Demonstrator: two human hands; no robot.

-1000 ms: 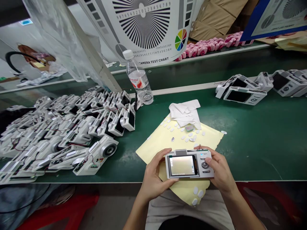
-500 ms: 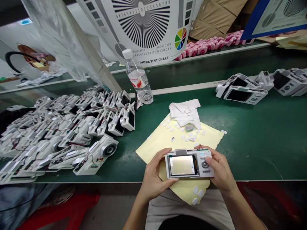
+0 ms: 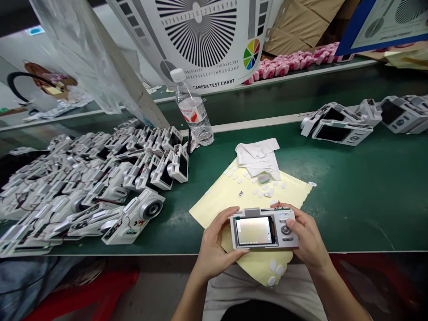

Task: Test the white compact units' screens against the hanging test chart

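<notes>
A white and grey digital camera (image 3: 256, 230) is held level between my hands, its back facing me and its screen lit pale yellow. My left hand (image 3: 216, 245) grips its left end, thumb along the bottom edge. The right end sits in my right hand (image 3: 307, 238), whose thumb rests by the buttons next to the screen. Thin wires stick up from the camera's open top. Beneath it lies a yellow sheet (image 3: 214, 203) dotted with small white oval stickers, overhanging the table's front edge. A crumpled white cloth (image 3: 257, 156) lies on the sheet's far corner.
Many partly assembled white cameras (image 3: 100, 178) crowd the green table (image 3: 354, 191) at left. A water bottle (image 3: 195, 111) stands behind. Several more cameras (image 3: 344, 127) are at the back right. A camera test chart (image 3: 200, 40) leans beyond, near pink cameras (image 3: 287, 64). Red stools (image 3: 96, 290) stand below.
</notes>
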